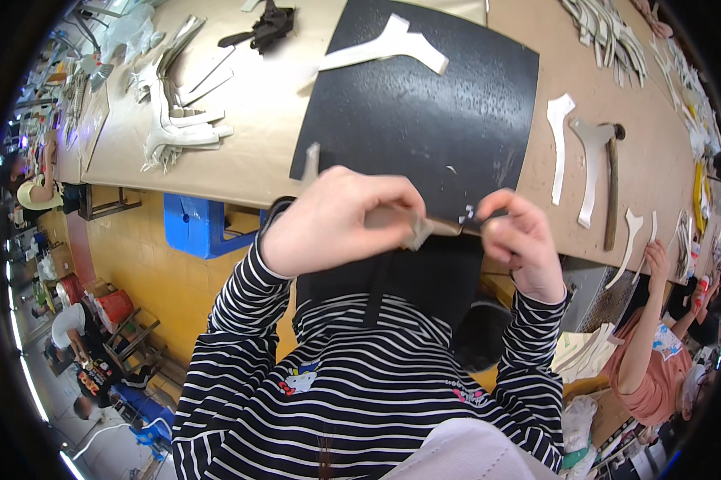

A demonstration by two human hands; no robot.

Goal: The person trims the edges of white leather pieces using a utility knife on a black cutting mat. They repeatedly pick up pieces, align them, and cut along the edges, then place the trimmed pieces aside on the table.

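My left hand (344,220) is closed, thumb and fingers pinching a pale, limp piece (419,232) that looks like leather or cloth, blurred by motion. A light strip end (311,164) shows just behind this hand; whether it belongs to the held piece I cannot tell. To the right, my right hand (524,240) has its fingers curled around a small dark tool (472,222), whose kind is too blurred to tell. The tool's tip meets or nearly meets the pale piece. Both hands hover over the near edge of a black mat (424,112).
A white Y-shaped piece (392,46) lies across the mat's far part. Stacked pale strips (184,132) and a dark cloth-like item (268,28) lie left. Right of the mat are similar pieces (559,144) and a hammer (611,192). A blue stool (196,226) stands below; a co-worker (652,360) reaches in at right.
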